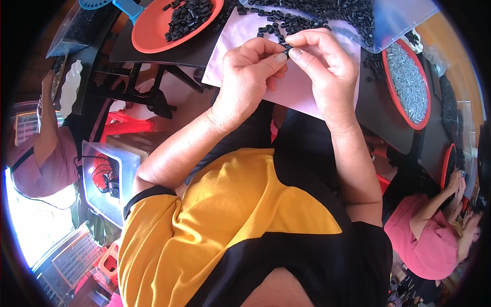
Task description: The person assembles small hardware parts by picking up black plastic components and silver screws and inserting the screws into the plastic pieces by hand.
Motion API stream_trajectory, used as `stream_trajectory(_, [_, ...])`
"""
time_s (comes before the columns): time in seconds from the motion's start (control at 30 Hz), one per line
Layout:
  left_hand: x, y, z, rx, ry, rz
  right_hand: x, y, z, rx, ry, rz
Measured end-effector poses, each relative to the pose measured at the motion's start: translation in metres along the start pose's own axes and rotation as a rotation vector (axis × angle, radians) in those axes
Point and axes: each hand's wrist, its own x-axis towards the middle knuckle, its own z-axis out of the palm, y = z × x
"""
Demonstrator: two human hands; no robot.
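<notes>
Both hands meet over a pale pink sheet (302, 97) at the table's near edge. Between the thumb and fingers of my left hand (248, 71) is a small black plastic part (287, 48), mostly covered by the fingertips. My right hand (327, 64) pinches the same part from the other side, thumb and forefinger bent in on it. Whether a second tiny piece is in the fingers cannot be made out. Just beyond the fingertips, loose black parts (296, 23) of a like kind lie spread on the sheet.
An orange plate (148, 41) of black parts stands at the far left, a blue-handled tool (128, 8) beside it. A clear plastic bin (399, 25) spills black parts at the back. To the right is a red tray (391, 77) of silvery screws. Co-workers sit on both sides.
</notes>
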Motion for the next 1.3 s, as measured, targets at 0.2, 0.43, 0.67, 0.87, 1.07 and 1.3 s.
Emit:
stream_trajectory(0.2, [-0.001, -0.002, 0.0, 0.028, -0.02, 0.036, 0.006, -0.007, -0.009, -0.3, -0.134, -0.373])
stream_trajectory(0.43, [0.0, -0.001, 0.001, 0.042, -0.017, 0.015, 0.0, -0.004, -0.005, 0.059, -0.009, -0.043])
stream_trajectory(0.67, [0.0, -0.001, 0.001, 0.033, -0.013, 0.03, 0.001, -0.006, -0.001, 0.023, -0.006, -0.018])
stream_trajectory(0.87, [0.0, 0.0, 0.001, 0.018, -0.012, 0.045, 0.001, -0.008, -0.006, -0.229, -0.07, -0.205])
stream_trajectory(1.07, [0.0, -0.003, 0.002, 0.023, -0.005, 0.056, 0.006, -0.009, -0.006, -0.31, -0.074, -0.294])
stream_trajectory(1.3, [-0.001, -0.002, 0.0, 0.097, -0.012, 0.041, 0.015, -0.013, -0.009, -0.289, -0.154, -0.184])
